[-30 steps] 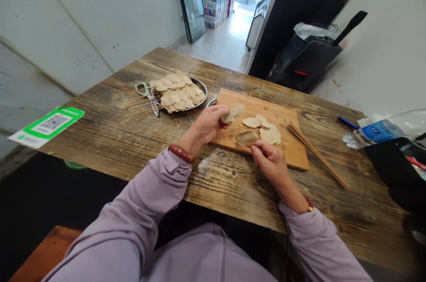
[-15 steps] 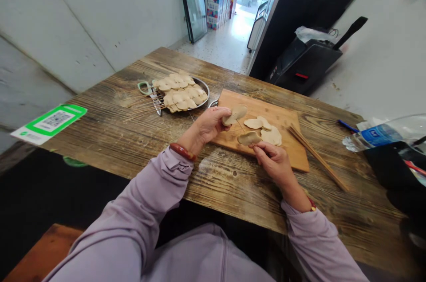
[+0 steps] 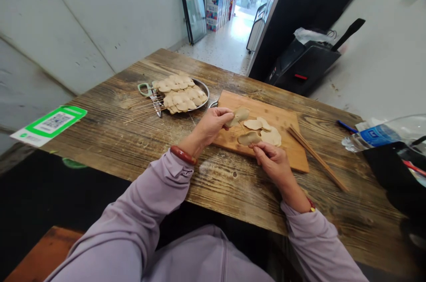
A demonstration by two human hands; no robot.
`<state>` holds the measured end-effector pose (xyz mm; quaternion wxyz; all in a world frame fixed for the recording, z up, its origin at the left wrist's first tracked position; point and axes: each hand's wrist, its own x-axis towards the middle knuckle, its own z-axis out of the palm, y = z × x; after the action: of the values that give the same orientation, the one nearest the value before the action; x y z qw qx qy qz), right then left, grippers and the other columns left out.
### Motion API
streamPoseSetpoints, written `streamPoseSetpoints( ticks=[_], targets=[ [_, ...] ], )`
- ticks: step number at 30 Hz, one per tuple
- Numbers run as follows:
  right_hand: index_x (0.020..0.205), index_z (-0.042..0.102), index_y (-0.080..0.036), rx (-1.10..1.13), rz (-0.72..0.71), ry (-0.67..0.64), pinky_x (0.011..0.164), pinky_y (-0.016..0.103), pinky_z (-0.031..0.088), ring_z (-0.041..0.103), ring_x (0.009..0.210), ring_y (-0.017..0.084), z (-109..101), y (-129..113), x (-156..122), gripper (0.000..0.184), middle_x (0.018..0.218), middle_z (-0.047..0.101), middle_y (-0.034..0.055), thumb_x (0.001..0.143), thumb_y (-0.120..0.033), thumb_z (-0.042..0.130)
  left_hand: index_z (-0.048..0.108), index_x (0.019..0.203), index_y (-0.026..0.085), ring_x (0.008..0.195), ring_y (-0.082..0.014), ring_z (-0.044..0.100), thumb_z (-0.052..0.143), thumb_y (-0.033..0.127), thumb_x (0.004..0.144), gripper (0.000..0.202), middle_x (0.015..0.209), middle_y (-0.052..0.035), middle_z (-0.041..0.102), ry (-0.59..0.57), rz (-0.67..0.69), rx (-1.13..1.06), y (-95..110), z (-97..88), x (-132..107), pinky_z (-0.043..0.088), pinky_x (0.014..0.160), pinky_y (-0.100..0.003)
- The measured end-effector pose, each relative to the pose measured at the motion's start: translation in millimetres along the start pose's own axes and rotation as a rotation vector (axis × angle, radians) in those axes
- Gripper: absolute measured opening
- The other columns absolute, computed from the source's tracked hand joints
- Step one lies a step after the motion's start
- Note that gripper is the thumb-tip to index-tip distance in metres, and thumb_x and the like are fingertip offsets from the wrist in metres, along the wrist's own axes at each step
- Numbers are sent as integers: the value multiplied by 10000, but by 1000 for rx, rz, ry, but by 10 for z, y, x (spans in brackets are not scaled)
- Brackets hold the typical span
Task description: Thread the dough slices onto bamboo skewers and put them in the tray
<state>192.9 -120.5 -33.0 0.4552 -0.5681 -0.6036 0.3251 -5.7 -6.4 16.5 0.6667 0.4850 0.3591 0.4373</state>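
Observation:
My left hand [image 3: 213, 124] is closed on a thin beige slice [image 3: 240, 115], held over the near-left part of a wooden cutting board [image 3: 286, 140]. My right hand [image 3: 271, 160] is pinched on a thin bamboo skewer that carries another beige slice [image 3: 249, 138] just above the board's near edge. The skewer's tip points toward the slice in my left hand. A few loose slices [image 3: 266, 129] lie in the middle of the board.
A round metal plate [image 3: 203, 87] piled with skewered slices sits beyond the board at the left, with green-handled scissors [image 3: 148, 91] beside it. Loose skewers [image 3: 316, 155] lie right of the board. A water bottle [image 3: 382, 133] and black bag are at the far right.
My left hand has brought its slice slightly right, closer to the skewer. My right hand has stayed nearly still.

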Motion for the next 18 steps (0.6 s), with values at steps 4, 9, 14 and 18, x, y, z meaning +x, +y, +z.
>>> streamPoseSetpoints(
  ticks=[4, 9, 14, 18],
  targets=[
    [931, 774, -171, 28, 27, 4, 488, 264, 355, 456, 464, 118, 27, -29, -7, 290, 527, 532, -44, 922, -424, 633, 714, 624, 140, 541, -72, 447, 713, 235, 694, 118, 569, 16, 580, 50, 58, 54, 6, 32, -13, 365, 536, -207],
    [967, 792, -170, 37, 40, 11, 486, 269, 345, 444, 460, 118, 49, -40, -18, 305, 518, 520, -48, 924, -425, 628, 718, 634, 146, 560, -80, 444, 720, 255, 675, 117, 591, 14, 586, 90, 96, 62, -6, 49, -21, 369, 545, -216],
    [1011, 792, -162, 48, 49, 12, 480, 266, 345, 448, 442, 117, 68, -39, -27, 319, 504, 516, -52, 917, -417, 625, 719, 644, 151, 568, -86, 450, 718, 272, 689, 128, 599, 14, 587, 101, 149, 92, -50, 40, -14, 367, 546, -216],
    [990, 789, -162, 52, 53, 28, 476, 264, 344, 452, 438, 118, 95, -46, -36, 316, 500, 523, -47, 919, -417, 616, 722, 660, 152, 586, -95, 467, 695, 279, 728, 146, 598, 13, 583, 131, 216, 196, -88, 35, -5, 365, 567, -220]
  ],
)
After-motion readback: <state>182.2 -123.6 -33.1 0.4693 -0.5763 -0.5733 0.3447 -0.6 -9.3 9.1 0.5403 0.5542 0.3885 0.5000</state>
